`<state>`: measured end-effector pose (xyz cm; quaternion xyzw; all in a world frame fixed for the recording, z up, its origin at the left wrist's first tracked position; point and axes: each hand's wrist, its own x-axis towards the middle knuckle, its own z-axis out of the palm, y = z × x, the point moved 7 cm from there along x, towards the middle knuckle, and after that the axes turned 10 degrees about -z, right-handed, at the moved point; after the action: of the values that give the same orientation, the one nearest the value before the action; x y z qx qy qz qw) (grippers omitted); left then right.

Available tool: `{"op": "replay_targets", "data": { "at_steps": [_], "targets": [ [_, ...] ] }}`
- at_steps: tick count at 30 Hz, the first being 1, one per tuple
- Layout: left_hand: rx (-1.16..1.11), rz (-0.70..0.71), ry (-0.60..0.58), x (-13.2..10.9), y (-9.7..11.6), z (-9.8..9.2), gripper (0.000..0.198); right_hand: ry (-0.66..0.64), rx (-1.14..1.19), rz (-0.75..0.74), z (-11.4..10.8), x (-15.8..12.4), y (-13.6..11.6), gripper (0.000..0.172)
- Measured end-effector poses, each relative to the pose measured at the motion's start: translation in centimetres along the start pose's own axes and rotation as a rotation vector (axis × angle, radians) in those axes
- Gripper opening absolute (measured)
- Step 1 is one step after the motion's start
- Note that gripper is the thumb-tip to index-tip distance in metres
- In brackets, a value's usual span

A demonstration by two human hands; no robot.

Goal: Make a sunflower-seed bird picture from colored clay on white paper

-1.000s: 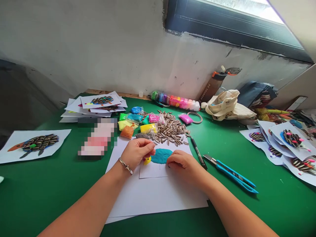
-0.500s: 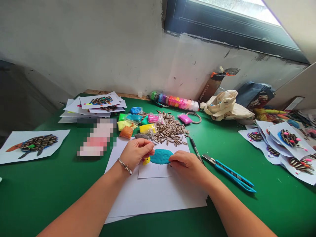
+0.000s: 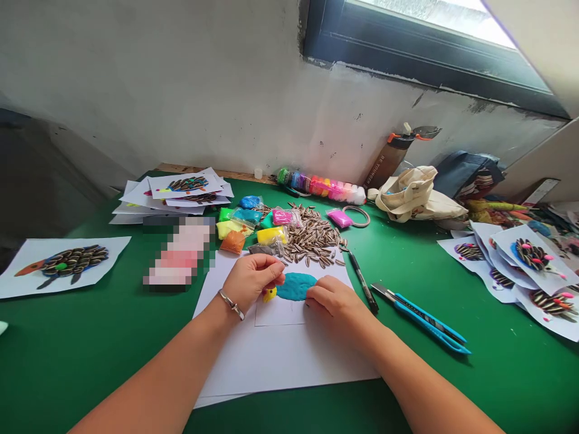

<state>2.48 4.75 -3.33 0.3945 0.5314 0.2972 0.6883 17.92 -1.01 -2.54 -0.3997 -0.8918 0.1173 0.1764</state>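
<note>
On my left hand (image 3: 251,278), thumb and forefinger meet in a pinch above a small yellow clay piece (image 3: 270,294); I cannot tell whether they grip anything. My right hand (image 3: 335,298) curls its fingers at the right end of a flat blue clay oval (image 3: 295,286); whether they grasp something is hidden. The oval lies between my hands on a small white card (image 3: 275,316), over larger white sheets (image 3: 289,355). Beyond are striped seeds (image 3: 314,235) and colored clay packets (image 3: 233,242); to the right, a pen (image 3: 364,283) and a blue cutter (image 3: 429,319) on the green table (image 3: 113,343).
</note>
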Motion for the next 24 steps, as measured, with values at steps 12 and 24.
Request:
{"op": "replay_targets", "data": {
  "at_steps": [12,24],
  "targets": [
    [0.009,-0.009,0.008,-0.1,-0.1,0.0,0.035,-0.017,0.225,0.089,-2.1,-0.8,0.1,0.027],
    [0.026,0.009,0.006,0.2,-0.1,0.0,0.035,-0.037,0.244,0.001,-1.8,-0.7,-0.5,0.021]
  ]
}}
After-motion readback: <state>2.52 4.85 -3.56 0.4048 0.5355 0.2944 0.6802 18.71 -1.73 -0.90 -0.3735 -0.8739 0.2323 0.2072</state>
